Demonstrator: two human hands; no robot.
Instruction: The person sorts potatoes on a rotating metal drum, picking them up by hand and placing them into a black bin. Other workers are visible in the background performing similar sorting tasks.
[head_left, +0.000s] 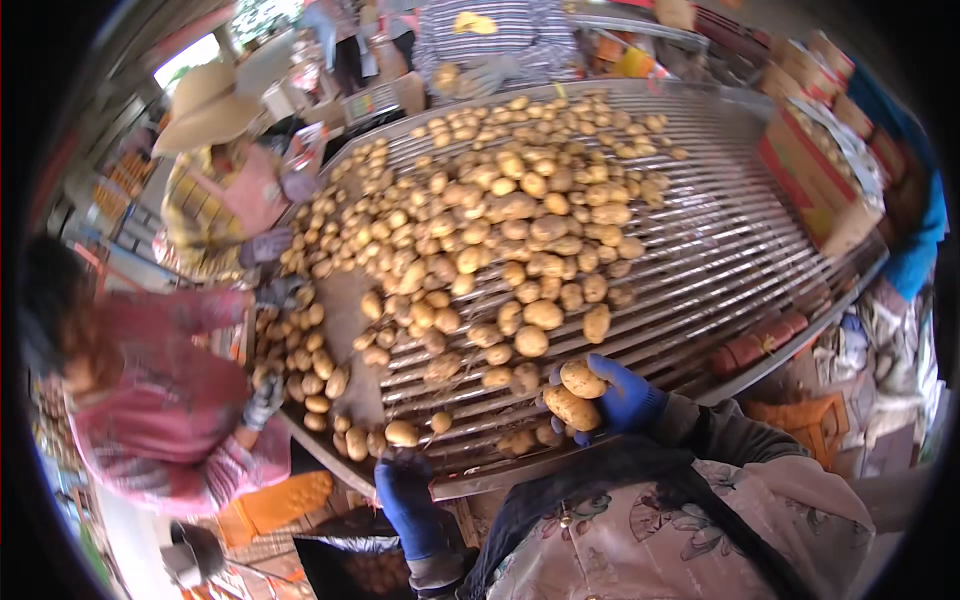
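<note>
My right hand, in a blue glove, holds two potatoes above the near edge of a slatted metal sorting table. At the table's near left rim is my left hand, also in a blue glove; its fingers look dark and blurred, so whether it grips anything does not show. A loose potato lies just beyond it. A large heap of potatoes covers the middle and far left of the slats, with a few more potatoes by the near rim.
Co-workers in gloves stand at the left side and far side of the table. A cardboard box of potatoes rests at the right end. A reddish wrapped bundle lies near the right rim. Below my left hand is a black-lined container holding potatoes.
</note>
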